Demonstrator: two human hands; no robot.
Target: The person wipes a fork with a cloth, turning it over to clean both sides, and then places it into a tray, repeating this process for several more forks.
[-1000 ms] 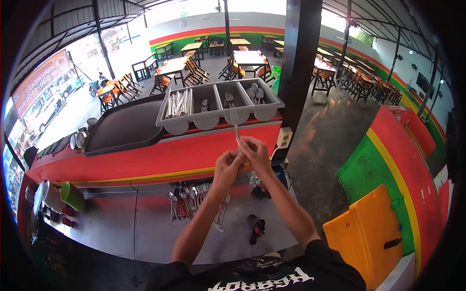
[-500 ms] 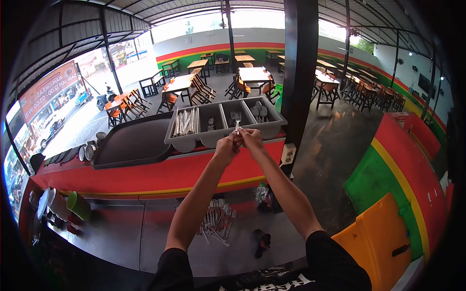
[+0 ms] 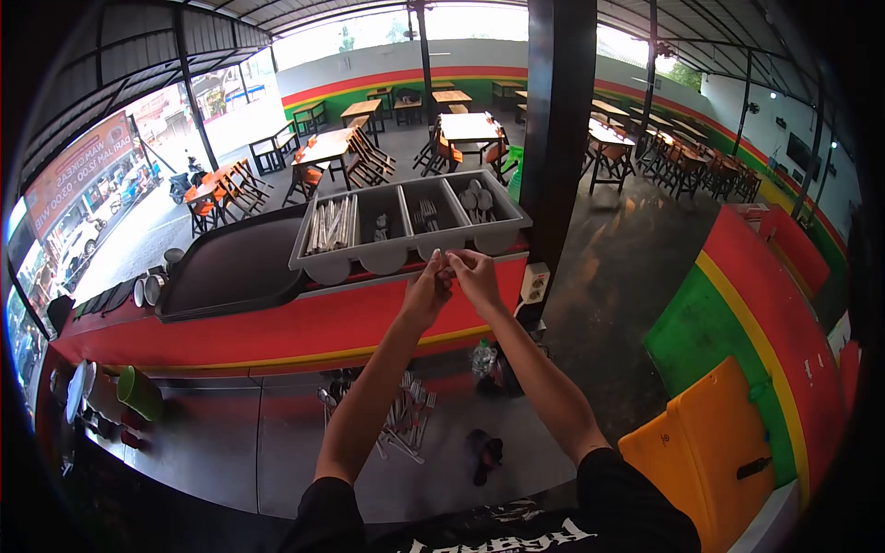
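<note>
My left hand (image 3: 427,293) and my right hand (image 3: 475,278) meet in front of the grey cutlery tray (image 3: 318,264), just below its front wall. The fingertips of both hands are pinched together and almost touch. Whatever they hold, if anything, is too small or hidden to make out. The tray has several compartments. Wrapped chopstick-like sticks (image 3: 332,226) fill the left one, a little cutlery (image 3: 381,227) lies in the second, forks (image 3: 427,215) in the third and spoons (image 3: 476,201) in the right one. Loose forks and other cutlery (image 3: 406,424) lie on the lower counter, partly behind my left forearm.
A dark serving tray (image 3: 235,263) rests on the red ledge beside metal cups (image 3: 147,290). Below are a green container (image 3: 140,394), a plastic bottle (image 3: 483,361) and a dark object (image 3: 483,454). A black pillar (image 3: 558,120) rises right of the cutlery tray; an orange container (image 3: 696,442) stands right.
The fork that stood upright between my fingers no longer shows there. My hands are now slightly lower relative to the cutlery tray. The view has shifted a little, uncovering more loose cutlery.
</note>
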